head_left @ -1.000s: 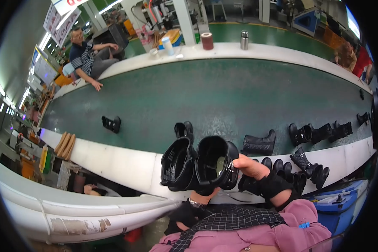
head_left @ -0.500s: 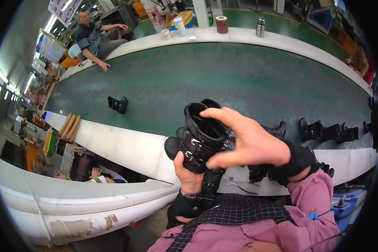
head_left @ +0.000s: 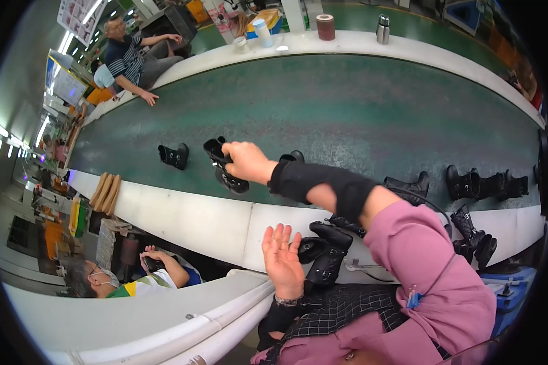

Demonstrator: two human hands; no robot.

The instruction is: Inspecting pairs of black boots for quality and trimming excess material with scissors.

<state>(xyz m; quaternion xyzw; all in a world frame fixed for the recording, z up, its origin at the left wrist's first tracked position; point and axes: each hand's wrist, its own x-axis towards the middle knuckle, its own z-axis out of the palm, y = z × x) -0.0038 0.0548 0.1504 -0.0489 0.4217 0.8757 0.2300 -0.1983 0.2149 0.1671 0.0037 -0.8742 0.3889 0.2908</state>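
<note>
My right hand reaches out over the green belt, its fingers closed on the upper part of a small black buckled boot. The boot tilts, toe toward me; whether it touches the belt I cannot tell. My left hand is raised near the belt's white edge, palm up, fingers apart, with nothing in it. Beside it, on the white ledge, a black buckled boot stands close to my body. Another dark boot on the belt is mostly hidden behind my right forearm.
A black boot lies farther left on the belt; several boots are at the right. A metal hand tool lies on the near ledge. A flask and a reddish-brown roll stand on the far ledge. A seated person rests a hand there.
My right hand has carried the boot from in front of me out to the left over the belt. My left hand has let go of it and opened.
</note>
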